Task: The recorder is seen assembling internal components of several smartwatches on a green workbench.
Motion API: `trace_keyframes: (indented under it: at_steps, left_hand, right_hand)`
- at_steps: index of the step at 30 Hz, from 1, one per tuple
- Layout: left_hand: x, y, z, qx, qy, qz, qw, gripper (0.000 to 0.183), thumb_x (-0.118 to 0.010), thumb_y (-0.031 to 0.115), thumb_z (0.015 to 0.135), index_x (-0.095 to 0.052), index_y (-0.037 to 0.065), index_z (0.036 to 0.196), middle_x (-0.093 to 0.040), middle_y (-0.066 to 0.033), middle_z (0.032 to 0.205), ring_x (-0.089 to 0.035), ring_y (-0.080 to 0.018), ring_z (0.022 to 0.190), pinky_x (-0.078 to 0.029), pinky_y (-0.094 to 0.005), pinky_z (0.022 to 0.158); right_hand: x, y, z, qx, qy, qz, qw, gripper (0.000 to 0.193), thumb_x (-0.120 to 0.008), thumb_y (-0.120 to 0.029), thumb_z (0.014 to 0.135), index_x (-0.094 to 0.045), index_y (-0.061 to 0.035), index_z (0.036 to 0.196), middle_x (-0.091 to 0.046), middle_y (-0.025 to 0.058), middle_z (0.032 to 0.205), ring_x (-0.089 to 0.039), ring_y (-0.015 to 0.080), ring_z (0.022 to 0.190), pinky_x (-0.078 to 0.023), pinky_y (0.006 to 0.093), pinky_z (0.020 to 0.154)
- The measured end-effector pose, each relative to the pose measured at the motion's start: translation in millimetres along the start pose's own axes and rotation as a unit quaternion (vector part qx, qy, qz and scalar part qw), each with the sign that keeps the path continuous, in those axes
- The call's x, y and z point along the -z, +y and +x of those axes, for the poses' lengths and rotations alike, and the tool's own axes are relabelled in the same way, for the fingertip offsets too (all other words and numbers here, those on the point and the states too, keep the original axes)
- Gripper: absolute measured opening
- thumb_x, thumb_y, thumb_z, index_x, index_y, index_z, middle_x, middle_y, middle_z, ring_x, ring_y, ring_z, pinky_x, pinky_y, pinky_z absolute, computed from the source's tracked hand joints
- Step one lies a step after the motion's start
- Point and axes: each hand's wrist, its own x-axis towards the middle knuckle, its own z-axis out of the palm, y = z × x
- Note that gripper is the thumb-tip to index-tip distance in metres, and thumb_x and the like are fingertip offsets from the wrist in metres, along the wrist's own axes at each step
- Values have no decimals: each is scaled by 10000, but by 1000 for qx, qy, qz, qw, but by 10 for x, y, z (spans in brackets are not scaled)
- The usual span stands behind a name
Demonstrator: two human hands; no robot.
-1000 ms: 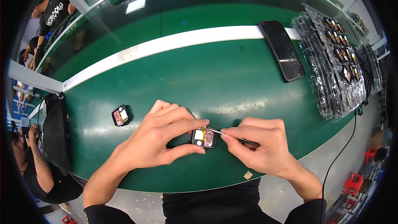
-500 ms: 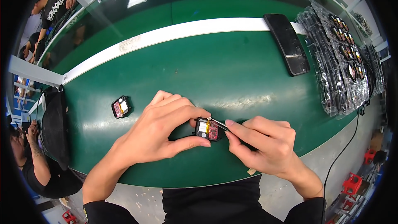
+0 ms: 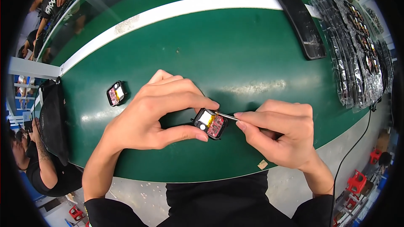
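My left hand (image 3: 158, 111) pinches a small open watch-like case (image 3: 211, 123) between thumb and fingers, just above the green table. Inside the black case show a white block, yellow tape and a red circuit board. My right hand (image 3: 282, 134) grips a thin metal tool (image 3: 228, 117), which looks like tweezers. Its tip meets the upper edge of the case, close to my left index fingertip. A second open case (image 3: 116, 93) of the same kind lies on the table, left of my left hand.
A dark phone-like slab (image 3: 304, 27) lies across the white strip (image 3: 189, 5) at the back right. Beside it stand stacked clear plastic trays (image 3: 345, 54) holding more cases. A black bag (image 3: 53, 122) sits at the left edge. Other people work on the left.
The case has turned clockwise in my left hand. My right hand has shifted right, and the tool now lies flatter against the case's upper edge. The whole view has also shifted.
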Motion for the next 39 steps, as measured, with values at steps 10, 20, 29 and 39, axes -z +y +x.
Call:
trace_keyframes:
  at_steps: [10,20,29,39]
  left_hand:
    - [-19,24,18,3,1,20,1000,564,-1001,365,754,-836,54,1194,-810,-47,1030,-712,-218,914,-415,-383,905]
    - [-10,23,28,-21,2,42,999,504,-1003,350,762,-827,64,1138,-803,-33,997,-704,-218,873,-421,-379,879]
    - [-14,19,41,-3,0,27,1000,530,-1008,368,748,-829,53,1134,-786,-34,957,-686,-206,842,-402,-370,849]
    - [-33,29,32,-31,17,41,999,482,-991,345,771,-831,49,1115,-783,-52,947,-682,-230,848,-392,-379,821]
  right_hand:
    - [-22,16,-13,6,-9,-17,1000,162,-846,68,843,-840,19,998,-621,43,687,-524,147,492,-365,322,445]
    - [-8,-13,-13,-33,-14,-11,999,149,-853,57,844,-838,19,987,-632,44,673,-526,120,484,-372,313,451]
    - [-39,27,4,-4,-4,8,1000,135,-842,71,873,-830,37,1003,-638,52,679,-533,117,493,-370,300,457]
    - [-21,3,-20,-24,-11,6,1000,165,-841,72,846,-828,31,1005,-627,67,680,-540,153,495,-395,331,468]
